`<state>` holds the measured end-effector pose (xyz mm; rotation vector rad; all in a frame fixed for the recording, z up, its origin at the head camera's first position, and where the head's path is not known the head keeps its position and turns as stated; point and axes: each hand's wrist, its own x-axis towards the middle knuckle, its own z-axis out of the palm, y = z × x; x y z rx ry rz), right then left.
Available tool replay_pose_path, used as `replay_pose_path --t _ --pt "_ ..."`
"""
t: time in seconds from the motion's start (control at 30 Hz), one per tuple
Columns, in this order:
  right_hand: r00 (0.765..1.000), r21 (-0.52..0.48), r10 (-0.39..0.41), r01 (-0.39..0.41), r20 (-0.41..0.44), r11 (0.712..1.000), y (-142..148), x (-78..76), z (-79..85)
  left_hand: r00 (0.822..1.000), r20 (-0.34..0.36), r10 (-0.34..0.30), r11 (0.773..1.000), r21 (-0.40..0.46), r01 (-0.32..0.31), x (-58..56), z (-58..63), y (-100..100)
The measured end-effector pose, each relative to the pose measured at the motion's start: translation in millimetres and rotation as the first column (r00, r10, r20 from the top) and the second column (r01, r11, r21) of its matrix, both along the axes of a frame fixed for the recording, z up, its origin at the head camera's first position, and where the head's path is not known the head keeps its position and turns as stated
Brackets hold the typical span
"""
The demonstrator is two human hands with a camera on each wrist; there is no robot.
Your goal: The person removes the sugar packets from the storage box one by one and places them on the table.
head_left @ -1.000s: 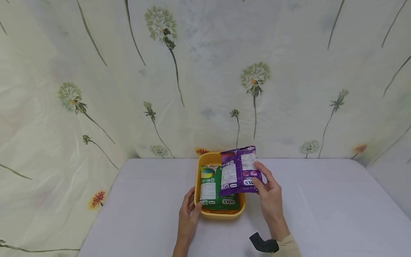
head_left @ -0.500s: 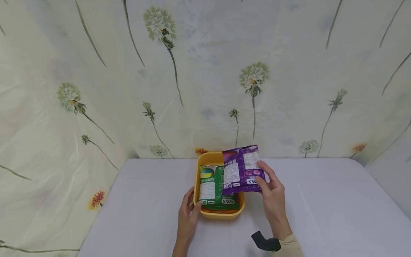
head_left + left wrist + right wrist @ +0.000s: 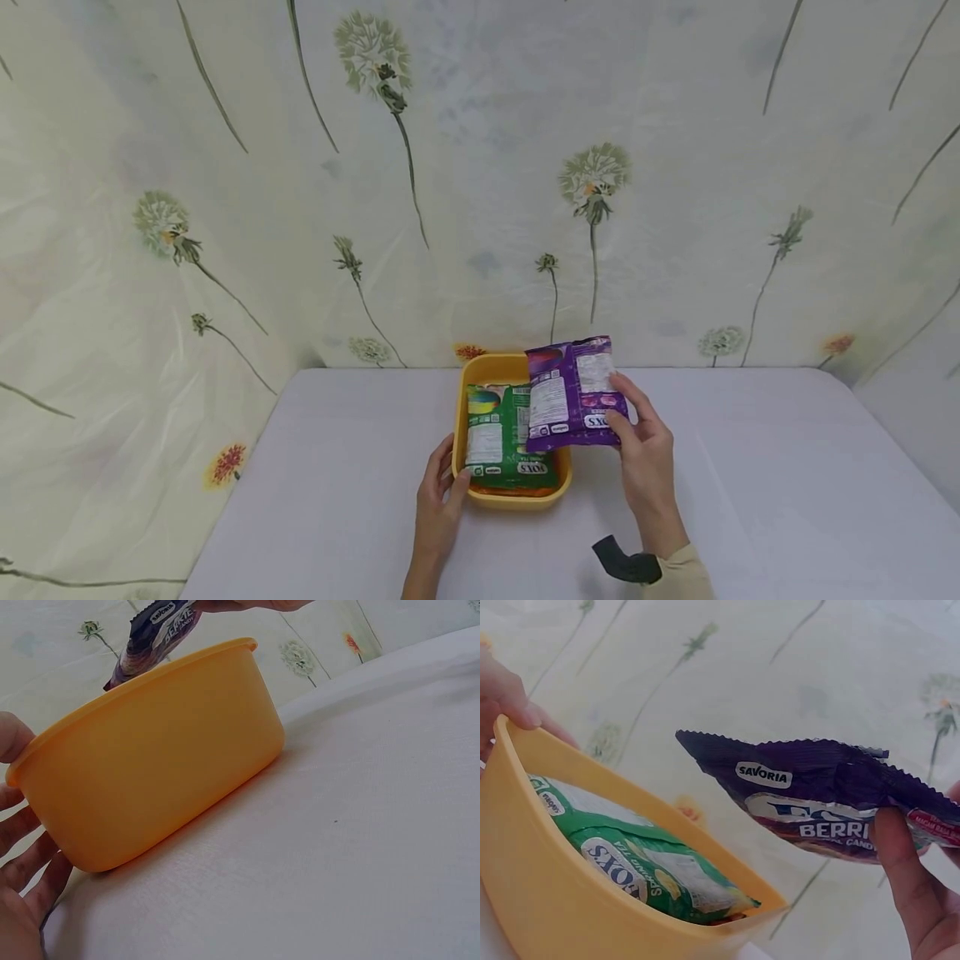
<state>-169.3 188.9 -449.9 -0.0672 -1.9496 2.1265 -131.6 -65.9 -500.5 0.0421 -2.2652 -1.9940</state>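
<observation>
A purple candy bag [image 3: 566,396] is pinched at its right edge by my right hand [image 3: 647,454], raised over the right side of a yellow tub [image 3: 517,502]. In the right wrist view the candy bag [image 3: 810,802] hangs in the air, apart from the tub's rim. Inside the tub lies a green candy bag [image 3: 498,442], with a strip of orange packaging [image 3: 517,492] showing beneath it. My left hand [image 3: 438,500] holds the tub's left front wall, thumb at the rim and fingers along the outside, as the left wrist view also shows.
The tub stands on a table with a white cloth [image 3: 337,483]. Behind the table hangs a flower-printed sheet [image 3: 480,208]. A black curved piece [image 3: 626,562] sits at my right wrist, by the beige sleeve [image 3: 678,575].
My right hand has shifted slightly to the right with the purple candy bag, uncovering more of the green bag. My left hand stays on the tub.
</observation>
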Motion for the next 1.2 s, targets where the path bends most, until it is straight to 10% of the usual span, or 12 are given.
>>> replay_pose_path --t 1.2 --pt "0.997 -0.11 -0.078 0.076 -0.009 0.991 22 2.0 3.7 1.0 0.009 0.006 1.0 -0.03 -0.005 -1.3 -2.8 0"
